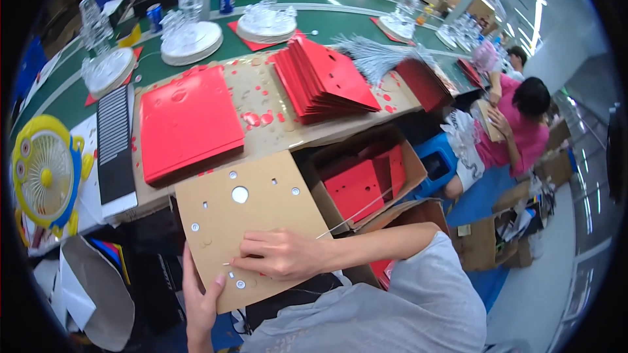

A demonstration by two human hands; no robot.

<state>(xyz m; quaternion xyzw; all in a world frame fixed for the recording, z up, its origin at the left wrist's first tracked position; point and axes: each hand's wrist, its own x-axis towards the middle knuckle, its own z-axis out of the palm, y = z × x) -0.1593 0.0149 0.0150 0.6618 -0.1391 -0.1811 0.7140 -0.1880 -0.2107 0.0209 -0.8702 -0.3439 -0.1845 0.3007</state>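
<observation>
A square brown board (261, 176) with a round hole, small slots and several metal eyelets lies tilted in front of me. My left hand (199, 297) grips its lower left edge, thumb on top and the other fingers underneath. Over the lower part of the board, my right hand (278, 255) is closed in a pinch on a thin whitish cord (353, 214). A short pale tip of it shows at the fingertips beside a slot, and its long end trails right past the wrist over an open carton. The exact grip is partly hidden by the fingers.
On the bench lie a flat red stack (190, 121), fanned red boards (324, 82) and a bundle of grey cords (379, 55). A carton (412, 167) holds red pieces at right. A yellow fan (46, 173) stands left. A co-worker in pink (523, 124) sits at right.
</observation>
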